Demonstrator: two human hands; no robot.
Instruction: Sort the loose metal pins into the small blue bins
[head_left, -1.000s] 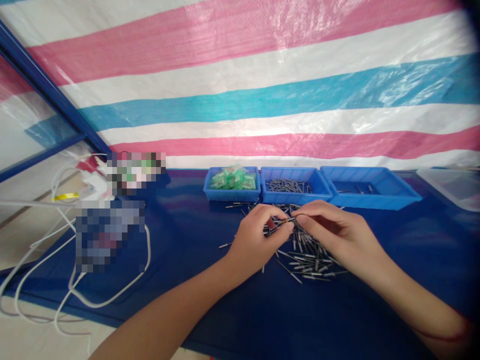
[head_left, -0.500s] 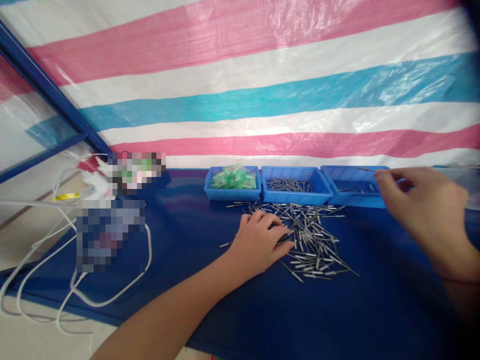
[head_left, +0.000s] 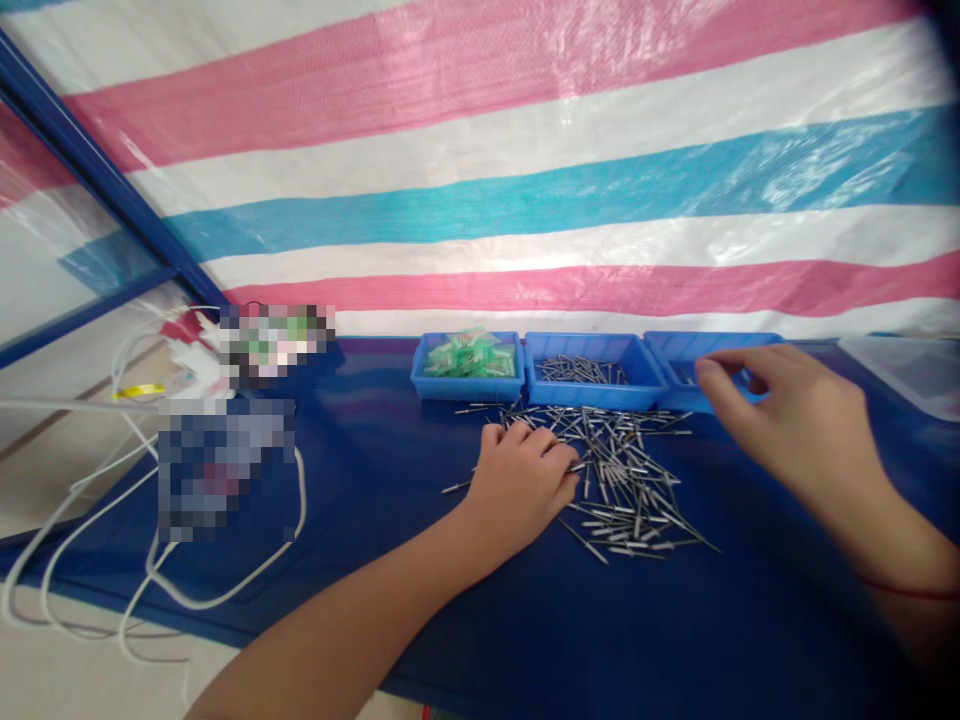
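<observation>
A heap of thin metal pins (head_left: 634, 490) lies on the blue table mat (head_left: 375, 480). My left hand (head_left: 525, 485) rests on the heap's left edge with its fingers curled over a few pins. A pin tip pokes out by its fingertips. My right hand (head_left: 787, 415) hovers to the right, over the front of the right blue tray (head_left: 675, 346). Its fingers are loosely spread and nothing shows in them. Next to it, the middle blue tray (head_left: 592, 398) holds more pins.
The left blue tray (head_left: 421, 385) holds green plastic parts. A clear plastic container (head_left: 911, 372) stands at the far right. White cables (head_left: 225, 595) loop over the mat's left end beside blurred objects. A striped tarp hangs behind the trays.
My right hand left the heap, carried a pin to the right tray, and has since come back leftward without it. My left hand stayed on the heap and lowered slightly.
</observation>
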